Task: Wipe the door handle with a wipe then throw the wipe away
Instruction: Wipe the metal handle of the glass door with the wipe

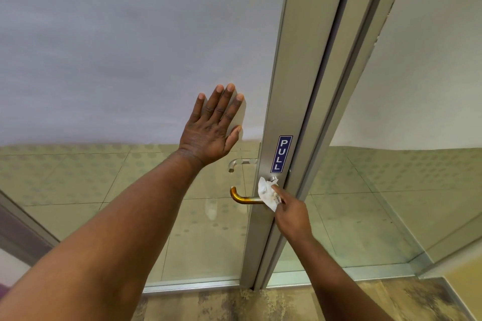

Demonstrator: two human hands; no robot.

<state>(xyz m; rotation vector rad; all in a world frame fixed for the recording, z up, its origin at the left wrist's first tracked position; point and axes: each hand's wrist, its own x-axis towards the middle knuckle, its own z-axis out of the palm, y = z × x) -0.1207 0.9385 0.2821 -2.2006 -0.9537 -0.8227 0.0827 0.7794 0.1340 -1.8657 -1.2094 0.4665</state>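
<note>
A metal lever door handle (243, 198) juts left from the aluminium stile of a glass door (283, 117), below a blue PULL sticker (281, 154). My right hand (292, 212) holds a crumpled white wipe (267, 194) pressed against the handle's base, next to the stile. My left hand (212, 126) lies flat with fingers spread on the frosted glass, above and left of the handle. A second handle (238, 163) shows through the glass on the far side.
The door frame's post (347, 101) stands right of the stile, with a fixed glass panel (407, 164) beyond it. Pale tiled floor (78, 177) shows through the clear lower glass. A brown patterned floor (300, 302) lies at my feet.
</note>
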